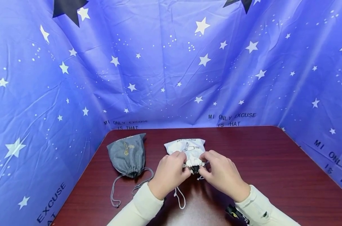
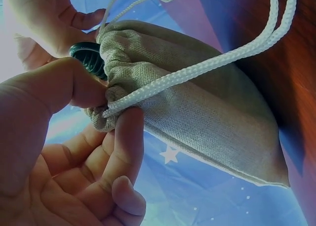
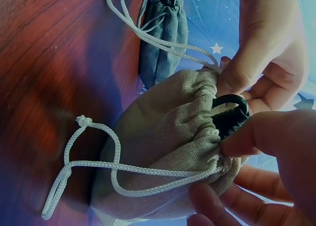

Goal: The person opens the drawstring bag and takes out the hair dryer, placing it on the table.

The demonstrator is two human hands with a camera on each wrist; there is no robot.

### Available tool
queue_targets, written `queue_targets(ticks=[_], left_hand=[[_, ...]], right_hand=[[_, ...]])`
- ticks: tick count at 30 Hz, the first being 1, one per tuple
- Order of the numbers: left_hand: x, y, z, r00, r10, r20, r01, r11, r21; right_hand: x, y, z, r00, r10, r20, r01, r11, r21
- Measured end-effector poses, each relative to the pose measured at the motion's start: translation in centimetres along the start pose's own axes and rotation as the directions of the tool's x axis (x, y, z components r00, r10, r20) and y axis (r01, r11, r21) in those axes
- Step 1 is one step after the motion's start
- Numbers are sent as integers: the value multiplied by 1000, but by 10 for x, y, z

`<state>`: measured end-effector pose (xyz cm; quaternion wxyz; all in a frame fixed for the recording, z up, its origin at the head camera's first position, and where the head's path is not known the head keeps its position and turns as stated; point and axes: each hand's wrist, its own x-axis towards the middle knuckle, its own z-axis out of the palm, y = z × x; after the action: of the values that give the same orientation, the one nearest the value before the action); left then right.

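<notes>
A white drawstring bag (image 1: 192, 152), printed with a hair dryer drawing, lies on the table with its gathered mouth towards me. My left hand (image 1: 171, 169) pinches the left side of the mouth between thumb and fingers. On the opposite side, my right hand (image 1: 223, 172) pinches the rim the same way. Between the thumbs a black ridged piece (image 3: 229, 120) with a loop pokes out of the mouth; the rest of it is hidden in the bag. White cords (image 3: 148, 176) hang from both sides of the mouth, knotted at their ends.
To the left lies a grey drawstring bag (image 1: 128, 157) with a gold print, its mouth drawn together and its grey cords (image 1: 113, 191) spread on the dark red table (image 1: 258, 150). A blue star-patterned cloth (image 1: 159, 62) encloses the table at the back and sides.
</notes>
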<state>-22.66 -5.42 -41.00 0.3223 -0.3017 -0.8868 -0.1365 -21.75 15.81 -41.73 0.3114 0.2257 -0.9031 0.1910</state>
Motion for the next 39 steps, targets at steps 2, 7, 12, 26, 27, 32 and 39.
queue_targets(ticks=[2, 7, 12, 26, 27, 32, 39], left_hand=[[0, 0, 0, 1000, -4, -4, 4, 1000, 3], [0, -1, -1, 1000, -20, -3, 20, 1000, 5], [0, -1, -1, 1000, -22, 10, 22, 1000, 9], [1, -2, -5, 999, -28, 22, 28, 1000, 14], [1, -2, -5, 999, -29, 22, 28, 999, 15], [0, -3, -5, 999, -28, 27, 27, 1000, 8], [0, -4, -3, 999, -33, 24, 33, 999, 12]], right_hand=[[0, 0, 1, 1000, -7, -3, 7, 1000, -3], [2, -1, 1, 1000, -17, -6, 17, 1000, -8], [2, -1, -1, 1000, -18, -7, 18, 1000, -12], [3, 0, -4, 1000, -6, -9, 6, 1000, -21], [3, 0, -4, 1000, -3, -9, 3, 1000, -22], [3, 0, -4, 1000, 5, 1, -5, 1000, -23], [3, 1, -6, 1000, 10, 0, -10, 999, -31]])
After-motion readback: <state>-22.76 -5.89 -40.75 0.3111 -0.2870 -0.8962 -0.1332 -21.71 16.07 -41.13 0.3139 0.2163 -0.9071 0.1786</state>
